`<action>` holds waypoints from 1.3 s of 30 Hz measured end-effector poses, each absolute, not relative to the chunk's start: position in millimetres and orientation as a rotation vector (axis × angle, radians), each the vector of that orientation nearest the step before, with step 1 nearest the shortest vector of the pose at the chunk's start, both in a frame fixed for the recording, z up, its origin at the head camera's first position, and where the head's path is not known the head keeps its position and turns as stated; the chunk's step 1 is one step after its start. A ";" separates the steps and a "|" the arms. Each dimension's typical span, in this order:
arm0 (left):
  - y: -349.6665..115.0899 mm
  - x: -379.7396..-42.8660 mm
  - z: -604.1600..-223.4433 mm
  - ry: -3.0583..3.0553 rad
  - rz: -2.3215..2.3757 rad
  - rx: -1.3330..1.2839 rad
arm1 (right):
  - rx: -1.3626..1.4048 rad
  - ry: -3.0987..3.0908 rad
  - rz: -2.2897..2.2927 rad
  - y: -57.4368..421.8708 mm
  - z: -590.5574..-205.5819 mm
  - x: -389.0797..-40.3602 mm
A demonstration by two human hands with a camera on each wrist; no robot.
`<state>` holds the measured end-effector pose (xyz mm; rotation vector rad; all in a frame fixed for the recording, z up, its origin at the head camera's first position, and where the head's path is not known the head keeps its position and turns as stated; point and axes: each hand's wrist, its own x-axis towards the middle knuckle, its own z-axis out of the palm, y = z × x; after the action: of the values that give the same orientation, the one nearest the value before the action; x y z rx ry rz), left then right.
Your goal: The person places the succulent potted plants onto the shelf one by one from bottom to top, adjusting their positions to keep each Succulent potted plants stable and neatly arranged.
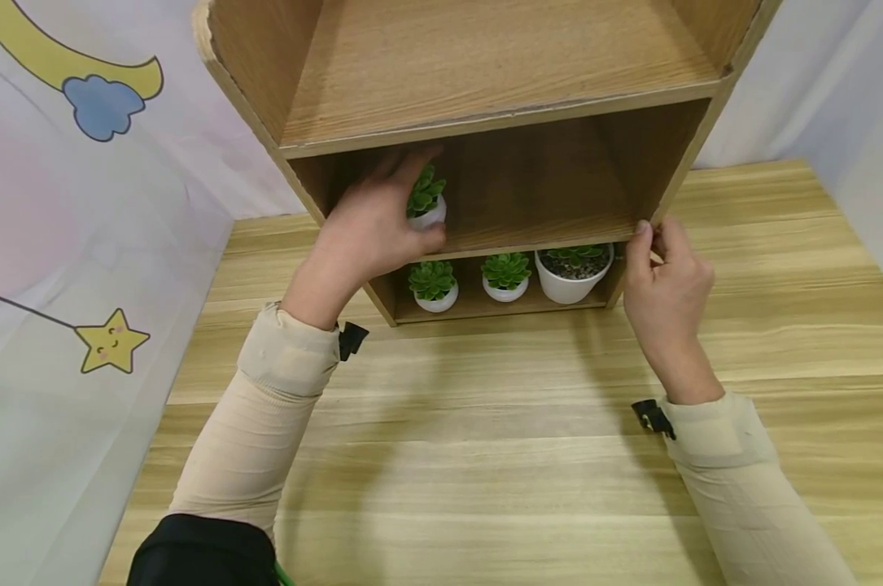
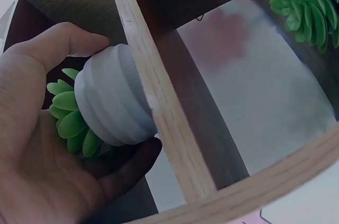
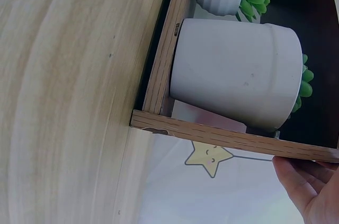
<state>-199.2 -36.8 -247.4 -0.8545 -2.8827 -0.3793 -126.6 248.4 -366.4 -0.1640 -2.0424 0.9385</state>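
Note:
On the middle level of a wooden shelf unit (image 1: 503,120), my left hand (image 1: 373,221) holds a small potted succulent (image 1: 428,213). The left wrist view shows thumb and fingers around its ribbed white pot (image 2: 117,97), which stands close against the board. Green leaves (image 2: 71,121) point toward the palm. My right hand (image 1: 670,289) grips the front edge of the unit's right side panel, low down at the middle board. In the right wrist view its fingers (image 3: 296,181) lie against the panel's outer face.
Along the bottom level stand two small succulents, one left (image 1: 434,286) and one central (image 1: 506,277), and a larger white pot (image 1: 569,285) at the right. The unit stands on a wood-grain table (image 1: 485,456). A printed curtain (image 1: 38,244) hangs at the left.

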 end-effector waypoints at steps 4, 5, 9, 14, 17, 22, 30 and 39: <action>-36.8 -199.4 -247.7 -2.874 -0.388 -0.855 | -0.188 -2.052 0.964 248.4 -366.1 -126.9; -36.8 -199.4 -247.8 -2.873 -0.388 -0.854 | -0.192 -2.052 0.969 248.4 -366.1 -127.0; -36.9 -199.5 -248.0 -2.875 -0.378 -0.849 | -0.176 -2.050 0.937 248.7 -366.2 -127.2; -37.1 -198.8 -248.4 -2.872 -0.337 -0.825 | -0.163 -2.044 0.932 248.1 -366.3 -127.5; -37.3 -198.3 -248.5 -2.867 -0.324 -0.808 | -0.165 -2.043 0.934 247.8 -366.4 -127.7; -37.2 -198.2 -248.5 -2.872 -0.331 -0.804 | -0.166 -2.043 0.932 248.0 -366.8 -128.2; -37.2 -197.0 -248.1 -2.857 -0.328 -0.806 | -0.191 -2.041 0.966 248.4 -367.0 -128.0; -36.2 -195.3 -247.5 -2.825 -0.326 -0.827 | -0.212 -2.043 0.987 249.6 -367.7 -128.6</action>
<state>-195.3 -36.2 -247.5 -0.8271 -2.8253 -0.3265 -128.6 249.6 -367.7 -0.2124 -2.0431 0.9868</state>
